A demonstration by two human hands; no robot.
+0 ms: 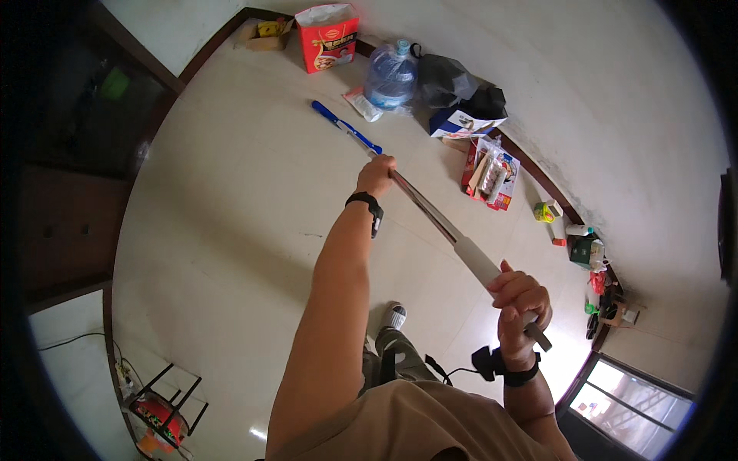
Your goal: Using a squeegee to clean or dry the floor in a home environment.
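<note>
A long metal pole (430, 209) with a grey grip sleeve (478, 261) slants across the view, its blue end piece (326, 112) at the far left. My left hand (375, 175) is closed round the metal shaft just below the blue part. Nearer to me, my right hand (521, 301) wraps the grey sleeve, and a grey hooked tip (540, 336) sticks out past it. Whether the blue end touches the floor I cannot tell, nor what kind of tool it is. Both wrists wear black bands.
Along the far wall stand a red bag (329, 38), a large blue water bottle (392, 77), a black plastic bag (446, 81) and a red-and-white box (492, 175). Small bottles and boxes (588, 252) line the right wall. A black-framed stool (167, 407) is at lower left.
</note>
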